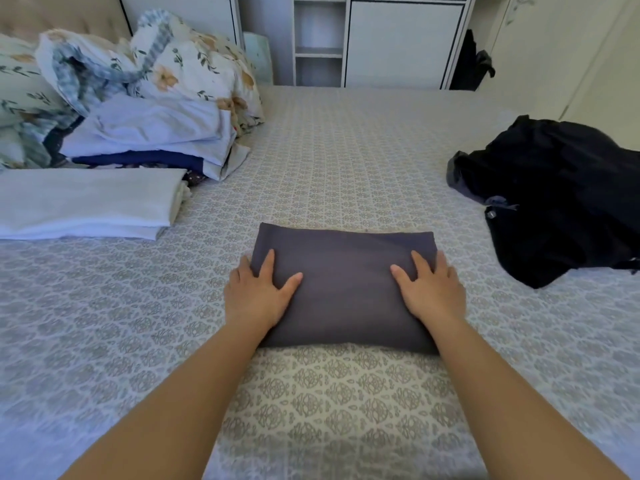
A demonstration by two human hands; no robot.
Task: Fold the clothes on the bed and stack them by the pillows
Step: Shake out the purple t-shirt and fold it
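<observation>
I am pressing both hands, left hand (258,294) and right hand (429,292), fingers flat and released, on the folded grey garment (346,289) lying mid-bed (346,161). Soft, light and floppy, it is probably best lifted from underneath toward the folded stack (149,140) at ten o'clock.

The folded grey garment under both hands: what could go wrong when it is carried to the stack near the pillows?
1. Left hand and right hand rest flat on the grey garment; lifted from the ends only, its middle may sag and unfold.
2. The stack by the pillows looks uneven, so another piece might slide off.
3. The black clothes remain unfolded.
</observation>
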